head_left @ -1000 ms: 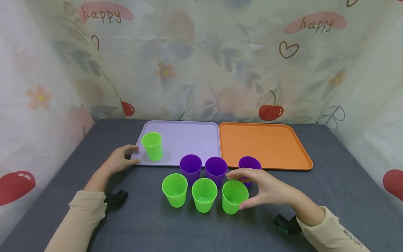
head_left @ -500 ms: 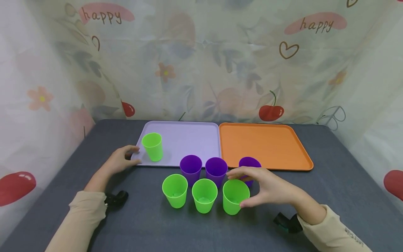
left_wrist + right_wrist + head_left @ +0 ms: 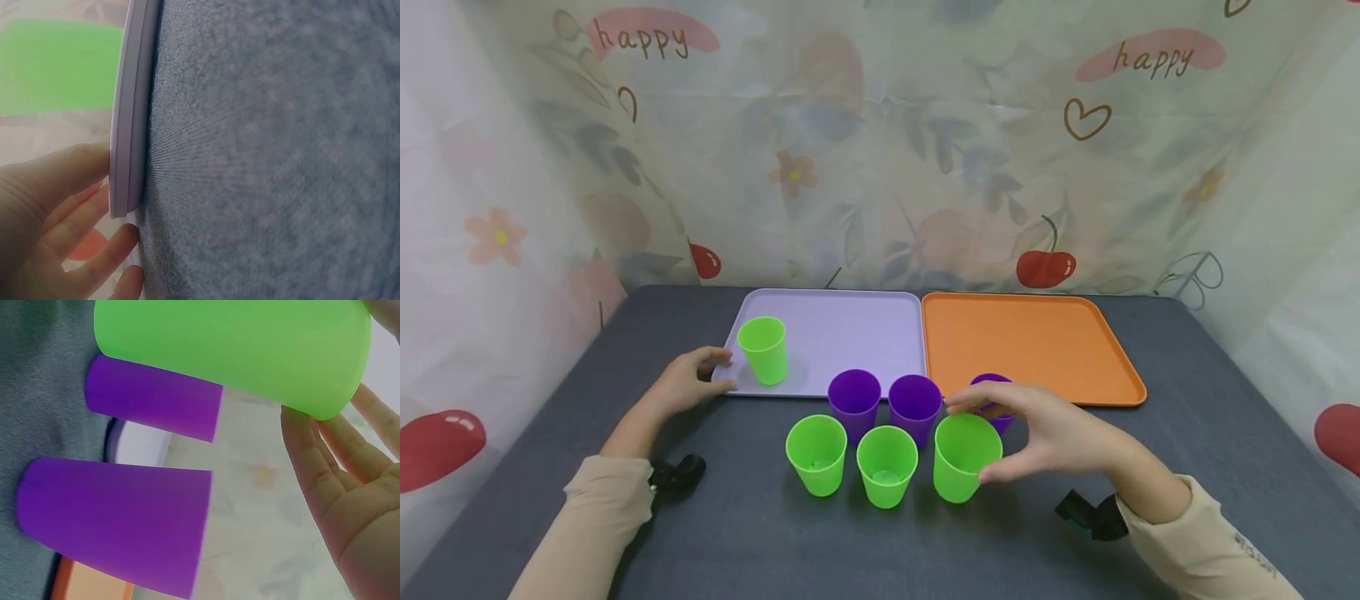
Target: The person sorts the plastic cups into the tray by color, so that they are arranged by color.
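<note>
In the head view my right hand (image 3: pixel 1056 425) grips the rightmost green cup (image 3: pixel 961 462) by its upper rim, thumb on the near side and fingers on the far side. The cup is upright and appears slightly off the table. My left hand (image 3: pixel 688 379) rests at the left edge of the lavender tray (image 3: pixel 850 337); the left wrist view shows its thumb (image 3: pixel 75 165) touching the tray's rim. Two more green cups, a left one (image 3: pixel 817 457) and a middle one (image 3: pixel 887 467), stand upright. Another green cup (image 3: pixel 763 350) stands on the lavender tray.
Behind the green row stand purple cups: a left one (image 3: pixel 854 404), a middle one (image 3: pixel 915 408) and a right one (image 3: pixel 1002 423) partly hidden by my right hand. An orange tray (image 3: pixel 1015 346) adjoins the lavender tray. A patterned curtain (image 3: pixel 880 167) encloses the table.
My right hand has moved up and slightly right, raising the rightmost green cup a little. My left hand stays at the tray's edge.
</note>
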A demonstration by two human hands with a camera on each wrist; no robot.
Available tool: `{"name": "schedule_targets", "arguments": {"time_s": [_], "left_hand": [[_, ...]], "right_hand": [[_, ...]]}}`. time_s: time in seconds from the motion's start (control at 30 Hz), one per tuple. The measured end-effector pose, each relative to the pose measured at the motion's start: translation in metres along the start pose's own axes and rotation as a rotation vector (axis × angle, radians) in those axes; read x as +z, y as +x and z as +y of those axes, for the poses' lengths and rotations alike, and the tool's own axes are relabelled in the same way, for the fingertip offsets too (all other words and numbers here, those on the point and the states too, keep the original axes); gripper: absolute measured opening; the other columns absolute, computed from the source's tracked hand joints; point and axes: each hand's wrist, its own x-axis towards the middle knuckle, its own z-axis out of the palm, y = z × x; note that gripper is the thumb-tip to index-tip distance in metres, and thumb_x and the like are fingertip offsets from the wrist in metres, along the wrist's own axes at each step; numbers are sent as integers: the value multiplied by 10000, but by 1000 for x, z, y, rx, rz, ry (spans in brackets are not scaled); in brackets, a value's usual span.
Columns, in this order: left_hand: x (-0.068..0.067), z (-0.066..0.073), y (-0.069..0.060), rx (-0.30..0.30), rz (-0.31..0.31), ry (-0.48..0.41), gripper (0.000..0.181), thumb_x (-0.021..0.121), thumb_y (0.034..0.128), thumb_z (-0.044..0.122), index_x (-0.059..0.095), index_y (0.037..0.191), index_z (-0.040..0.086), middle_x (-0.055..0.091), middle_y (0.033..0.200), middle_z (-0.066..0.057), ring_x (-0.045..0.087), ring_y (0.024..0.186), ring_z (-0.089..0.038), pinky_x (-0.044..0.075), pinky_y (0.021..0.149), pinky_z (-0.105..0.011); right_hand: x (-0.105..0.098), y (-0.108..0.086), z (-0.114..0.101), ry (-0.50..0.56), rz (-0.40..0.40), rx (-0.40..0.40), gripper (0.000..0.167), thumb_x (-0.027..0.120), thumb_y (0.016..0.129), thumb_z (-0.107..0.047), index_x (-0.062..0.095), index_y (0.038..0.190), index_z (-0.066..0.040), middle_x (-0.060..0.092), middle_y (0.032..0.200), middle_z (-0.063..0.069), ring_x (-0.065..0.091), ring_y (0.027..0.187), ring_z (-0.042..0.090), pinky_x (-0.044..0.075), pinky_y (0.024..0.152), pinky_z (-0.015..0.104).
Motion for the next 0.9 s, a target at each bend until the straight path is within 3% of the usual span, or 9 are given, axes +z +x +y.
{"name": "schedule_targets", "arguments": {"time_s": [0.33,0.9], "left_hand": [[-1,1,-1,7,4,0,520,673,842,185,498,1267,-60,534,1275,-277,490,1183,-475,424,961,-566],[-1,2,0,-20,-16,-6,540,673,851,212,485,1286,-46,515,1299,-275,475,1200,-467,426,960,-563]], "right_hand": [[-15,5,-11,18,-18,19,628,809,716,-243,532,1266,-122,617,1206,-48,597,1073,58,518,887,228],[-43,20,-14,-11,63,-126,645,819,668,-54,536,1248,-54,624,1192,80,598,1082,49,500,912,203]]}}
